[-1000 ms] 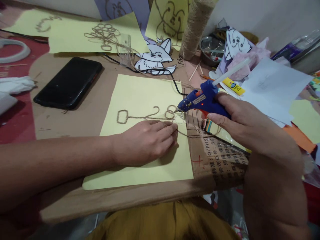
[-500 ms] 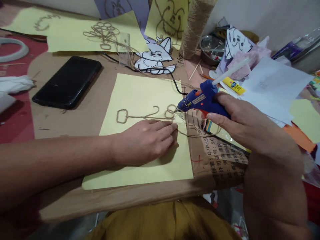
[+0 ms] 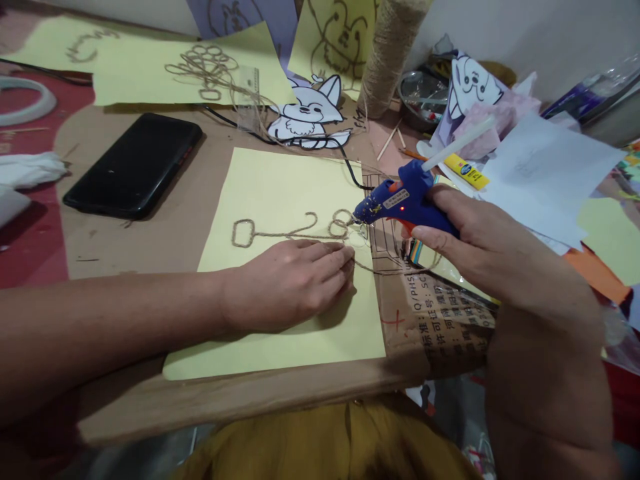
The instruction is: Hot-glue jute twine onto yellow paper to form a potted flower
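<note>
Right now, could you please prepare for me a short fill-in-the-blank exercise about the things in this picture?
The right hand holds the blue plastic glue gun, whose small indicator light glows ____.
The left hand rests on the rectangular paper sheet, whose colour is ____.
In the picture, the black rectangular device lies to the ____ of that sheet.
Missing words: red; yellow; left.

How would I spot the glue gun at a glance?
Find the yellow sheet under the left hand. Over its right edge, the right hand holds the glue gun. Among its neighbours, only it is dark blue with a glowing red light.
</note>
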`<state>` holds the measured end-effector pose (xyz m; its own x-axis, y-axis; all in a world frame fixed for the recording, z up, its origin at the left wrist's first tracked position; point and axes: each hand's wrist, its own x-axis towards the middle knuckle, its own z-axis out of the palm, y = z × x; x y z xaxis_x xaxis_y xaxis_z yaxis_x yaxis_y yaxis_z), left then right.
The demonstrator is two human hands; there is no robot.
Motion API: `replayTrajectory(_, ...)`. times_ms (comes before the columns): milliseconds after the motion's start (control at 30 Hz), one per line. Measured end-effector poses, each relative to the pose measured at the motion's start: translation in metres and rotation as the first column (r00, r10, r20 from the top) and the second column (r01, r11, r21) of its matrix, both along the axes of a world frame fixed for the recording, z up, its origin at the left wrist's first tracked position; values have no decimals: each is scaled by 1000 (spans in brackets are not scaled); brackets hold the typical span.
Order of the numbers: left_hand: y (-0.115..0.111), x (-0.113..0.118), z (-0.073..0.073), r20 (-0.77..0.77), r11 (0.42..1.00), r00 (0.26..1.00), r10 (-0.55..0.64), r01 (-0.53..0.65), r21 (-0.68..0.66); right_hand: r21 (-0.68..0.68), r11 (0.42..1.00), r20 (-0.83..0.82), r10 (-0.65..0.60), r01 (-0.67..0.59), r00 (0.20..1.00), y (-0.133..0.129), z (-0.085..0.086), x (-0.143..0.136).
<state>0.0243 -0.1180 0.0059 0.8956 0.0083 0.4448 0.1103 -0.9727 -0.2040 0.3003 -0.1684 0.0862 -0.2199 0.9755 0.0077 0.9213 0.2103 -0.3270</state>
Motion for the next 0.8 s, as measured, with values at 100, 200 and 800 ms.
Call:
replayTrajectory(100,0,-1,0,4,1000,1000,1,-1,1,5,1000,-1,2,-2,1000,0,0,1)
replayTrajectory(200,0,-1,1,10,1000,1000,1,-1,2,11,1000,10,1,-1,1000,-1,-1,1)
replayTrajectory(800,0,-1,2,-17,1000,1000,8,-8,-3,-38,999,-3,1,-1,1000,0,2,0)
